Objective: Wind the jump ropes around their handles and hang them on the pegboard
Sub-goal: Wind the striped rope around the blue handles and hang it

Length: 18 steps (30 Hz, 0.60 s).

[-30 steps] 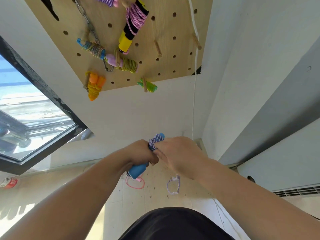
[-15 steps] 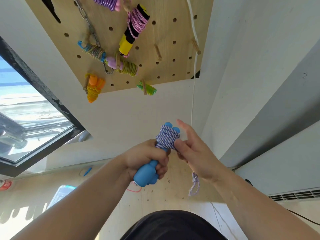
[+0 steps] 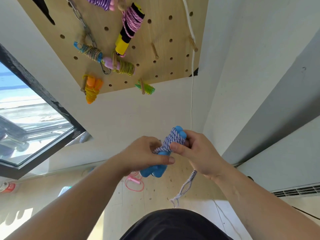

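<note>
Pale wall (image 3: 138, 115) straight ahead, with a light wooden pegboard (image 3: 164, 70) fixed high on it, left of centre. Hung on its pegs:
- a purple-corded bundle (image 3: 102, 2) at the top edge, cut off by the frame
- a yellow-and-black handle wrapped in pink cord (image 3: 129, 32) just below
- a blue handle wound with mottled cord (image 3: 90, 51) further left, beside a metal chain (image 3: 83, 23) ending in a hook
- a pink handle wound with olive-yellow cord (image 3: 121, 65) near the middle
- an orange pair of handles with yellow cord (image 3: 92, 89) at the lower left corner
- a green pair of handles (image 3: 146, 87) at the lower edge

Bare wooden peg (image 3: 154, 50) on the right half of the board, another bare peg (image 3: 193, 43) nearer its right edge. Thin white cable (image 3: 191, 94) down the wall by that edge. Black-framed window (image 3: 43, 94) to the left. Grey panel (image 3: 277, 104) and slatted vent (image 3: 294, 191) to the right. Pale wooden floor (image 3: 173, 193) below, with a loose pink jump rope (image 3: 134, 183) lying on it.

Near and central, held up well below the board: a pair of bright blue plastic handles (image 3: 154, 170), side by side, upper half wound with blue-and-white braided rope (image 3: 170, 139). Left hand (image 3: 140, 155) curled round the lower part of the handles, thumb laid across the front. Right hand (image 3: 199, 153) pinching the wound coils near the top, thumb pressed on the rope, fingers behind. Unwound loop of the same rope (image 3: 185, 186) dangling below the right wrist. Black garment (image 3: 173, 224) at the bottom edge.
</note>
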Motion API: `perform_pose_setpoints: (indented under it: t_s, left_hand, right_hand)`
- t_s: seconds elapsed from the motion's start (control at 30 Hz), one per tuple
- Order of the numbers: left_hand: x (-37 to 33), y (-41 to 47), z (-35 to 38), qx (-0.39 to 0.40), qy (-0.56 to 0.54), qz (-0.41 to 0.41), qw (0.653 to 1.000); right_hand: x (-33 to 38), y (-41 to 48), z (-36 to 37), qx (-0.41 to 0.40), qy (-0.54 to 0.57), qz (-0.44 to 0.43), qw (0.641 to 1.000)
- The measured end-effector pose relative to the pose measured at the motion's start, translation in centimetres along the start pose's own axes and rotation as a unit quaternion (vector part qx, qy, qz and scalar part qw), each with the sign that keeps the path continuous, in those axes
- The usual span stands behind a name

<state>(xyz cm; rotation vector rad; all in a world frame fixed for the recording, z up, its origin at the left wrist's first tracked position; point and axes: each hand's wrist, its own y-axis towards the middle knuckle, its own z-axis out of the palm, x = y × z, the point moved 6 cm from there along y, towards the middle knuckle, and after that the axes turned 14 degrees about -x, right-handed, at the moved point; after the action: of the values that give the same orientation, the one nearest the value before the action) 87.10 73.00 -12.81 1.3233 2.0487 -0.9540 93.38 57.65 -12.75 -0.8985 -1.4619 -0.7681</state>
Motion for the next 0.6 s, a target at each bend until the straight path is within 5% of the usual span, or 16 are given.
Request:
perform_pose_setpoints:
  t_s: [0.1, 0.17, 0.23, 0.33, 0.43, 0.6]
  left_hand:
    - [-0.9, -2.0, -1.1, -0.219, 0.090, 0.060, 0.970]
    - [-2.5, -4.0, -0.3, -0.317, 0.213, 0.195, 0.903]
    - [-3.1, -4.6, 0.7, -0.359, 0.311, 0.274, 0.836]
    - [-2.7, -3.1, 0.1, -0.386, 0.374, 0.284, 0.794]
    - [-2.8, -2.0, -0.8, -0.388, 0.375, 0.297, 0.788]
    - [-2.9, -1.4, -1.6, -0.361, 0.318, 0.255, 0.839]
  right_hand:
    - [-0.7, 0.4, -1.3, -0.091, 0.068, 0.070, 0.991]
    - [-1.2, 0.3, -1.2, -0.127, 0.107, 0.124, 0.978]
    - [-1.4, 0.0, -0.5, -0.132, 0.132, 0.179, 0.966]
    - [-1.2, -0.3, 0.4, -0.123, 0.165, 0.229, 0.951]
    - [-0.7, -0.2, 0.6, -0.105, 0.178, 0.232, 0.951]
    - [-0.2, 0.1, 0.6, -0.064, 0.179, 0.196, 0.962]
